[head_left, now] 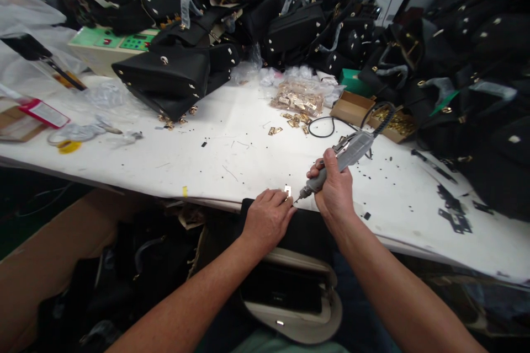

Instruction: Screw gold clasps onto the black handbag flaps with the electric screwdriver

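Observation:
My right hand (334, 187) is wrapped round a grey electric screwdriver (345, 157), its tip pointing down-left at a small gold metal fitting (287, 191). My left hand (268, 218) is closed, pinching that fitting against the edge of a black bag (308, 229) that lies at the white table's near edge. A black cable (383, 116) runs from the back of the tool.
The white table (232, 154) carries loose gold fittings (295, 100), a cardboard box (351, 107), black offcuts and a cable loop. Piles of black handbags (174, 74) fill the back and right. A green control panel (124, 41) stands at the back left. Another person sits at the far back.

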Available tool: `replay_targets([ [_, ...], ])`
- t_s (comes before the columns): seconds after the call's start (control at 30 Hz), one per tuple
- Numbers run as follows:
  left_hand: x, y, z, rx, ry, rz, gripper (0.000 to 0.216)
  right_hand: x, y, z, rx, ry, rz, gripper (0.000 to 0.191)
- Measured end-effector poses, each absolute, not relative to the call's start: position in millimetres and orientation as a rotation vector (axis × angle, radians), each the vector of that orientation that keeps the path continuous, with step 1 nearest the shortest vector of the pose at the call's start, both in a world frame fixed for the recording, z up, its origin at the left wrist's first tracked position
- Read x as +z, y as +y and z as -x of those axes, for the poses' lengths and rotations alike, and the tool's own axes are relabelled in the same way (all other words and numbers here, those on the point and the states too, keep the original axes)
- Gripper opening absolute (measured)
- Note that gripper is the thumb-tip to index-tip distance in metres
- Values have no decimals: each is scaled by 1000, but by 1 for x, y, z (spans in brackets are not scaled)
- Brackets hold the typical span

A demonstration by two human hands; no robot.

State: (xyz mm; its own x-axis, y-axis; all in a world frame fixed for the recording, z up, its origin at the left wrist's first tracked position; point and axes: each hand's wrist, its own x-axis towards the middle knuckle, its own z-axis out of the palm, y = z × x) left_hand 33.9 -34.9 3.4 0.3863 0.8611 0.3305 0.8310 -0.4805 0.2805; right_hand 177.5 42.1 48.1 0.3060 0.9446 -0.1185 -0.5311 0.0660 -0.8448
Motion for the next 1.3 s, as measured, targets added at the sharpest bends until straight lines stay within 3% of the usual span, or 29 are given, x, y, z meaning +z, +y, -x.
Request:
replay_targets([
  [0.8, 3, -34, -34, 653, 1576, -2520, 19, 33, 63, -146, 1014, -949, 1121, 35],
  [1.3, 1, -32, -34, 690, 1579, -2481, 20, 46, 68, -146, 1194, -1506, 1092, 33],
])
